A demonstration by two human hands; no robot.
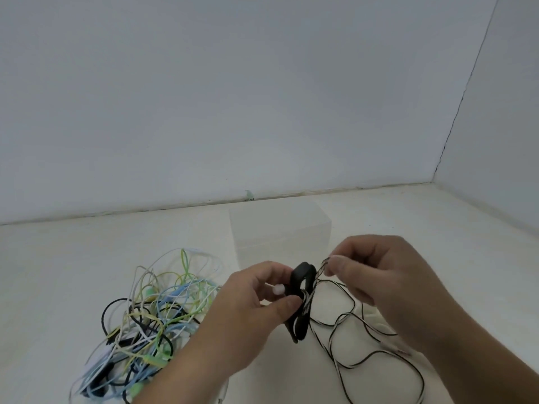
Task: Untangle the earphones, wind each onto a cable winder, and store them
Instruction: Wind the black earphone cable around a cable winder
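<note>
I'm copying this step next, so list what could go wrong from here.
1. The loose cable lies in crossing loops on the table by the right hand, which pinches it; pulled in as is, it may knot.
2. The left hand holds the winder by thumb and fingertips; a hard tug might twist it free.
3. The tangle sits close beside the left hand; a trailing loop might snag on it.

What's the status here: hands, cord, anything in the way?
Left hand grips black winder. Right hand pinches striped cord, few turns on, rest loose on table. Coloured tangle lies left; clear box behind, nothing blocking.
</note>
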